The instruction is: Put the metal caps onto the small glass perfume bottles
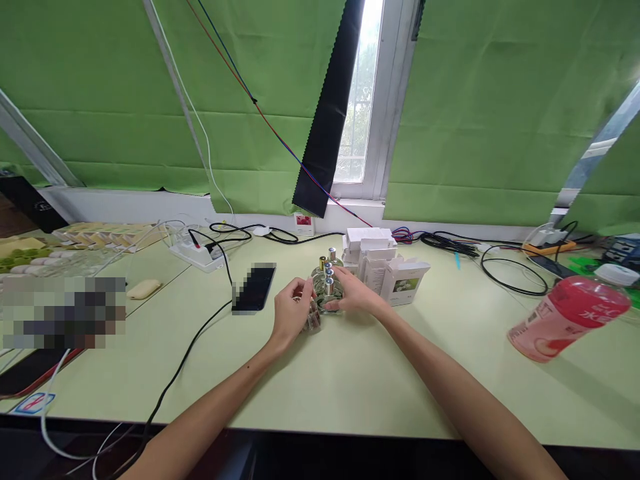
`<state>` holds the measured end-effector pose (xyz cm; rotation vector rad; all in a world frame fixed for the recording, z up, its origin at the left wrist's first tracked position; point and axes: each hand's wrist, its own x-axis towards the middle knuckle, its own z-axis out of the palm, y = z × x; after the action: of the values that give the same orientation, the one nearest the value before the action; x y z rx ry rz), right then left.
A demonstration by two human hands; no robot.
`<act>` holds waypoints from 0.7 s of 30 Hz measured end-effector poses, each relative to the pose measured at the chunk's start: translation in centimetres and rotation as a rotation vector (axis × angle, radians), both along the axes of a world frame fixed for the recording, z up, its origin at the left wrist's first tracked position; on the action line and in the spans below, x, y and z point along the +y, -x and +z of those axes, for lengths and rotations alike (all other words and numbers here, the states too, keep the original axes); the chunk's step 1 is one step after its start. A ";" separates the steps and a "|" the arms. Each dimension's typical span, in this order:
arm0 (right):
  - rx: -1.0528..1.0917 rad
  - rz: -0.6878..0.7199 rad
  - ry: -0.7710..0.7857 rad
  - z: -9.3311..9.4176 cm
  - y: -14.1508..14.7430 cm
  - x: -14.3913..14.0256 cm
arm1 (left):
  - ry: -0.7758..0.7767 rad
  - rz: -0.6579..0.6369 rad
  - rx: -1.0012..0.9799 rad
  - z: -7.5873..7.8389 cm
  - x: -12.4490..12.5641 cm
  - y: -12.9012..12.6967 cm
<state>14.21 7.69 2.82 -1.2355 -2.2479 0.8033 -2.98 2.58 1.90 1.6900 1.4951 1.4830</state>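
Observation:
Several small clear glass perfume bottles (324,303) with silver and gold spray tops stand close together in the middle of the table. My left hand (291,312) is closed around another clear glass perfume bottle (313,319), tilted at the near left of the group. From the right, my right hand (353,292) reaches round a bottle in the group, thumb on its near side and fingers on its far side. Its fingertips are partly hidden among the bottles. Just behind and right of this hand stand small white cartons (370,240), one nearer carton (404,283) with its flaps up.
A dark phone (256,288) lies left of my hands. Further left are a white power strip (197,255), a black cable and a cream oval object (144,289). A pink-labelled drink bottle (565,320) leans at right. Coiled black cables (447,243) run along the wall.

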 end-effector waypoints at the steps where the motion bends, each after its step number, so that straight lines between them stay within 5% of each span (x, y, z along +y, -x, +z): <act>1: 0.012 -0.005 -0.014 -0.1 0.1 0.0 | 0.000 0.017 -0.007 0.0 -0.1 -0.1; 21: 0.167 -0.127 -0.130 -2.9 2.1 -0.1 | -0.024 0.110 -0.037 -0.7 -1.4 -1.6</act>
<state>12.11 7.61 -0.11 -1.1910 -2.0323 0.6756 -1.39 1.18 1.20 1.6081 1.5792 1.5863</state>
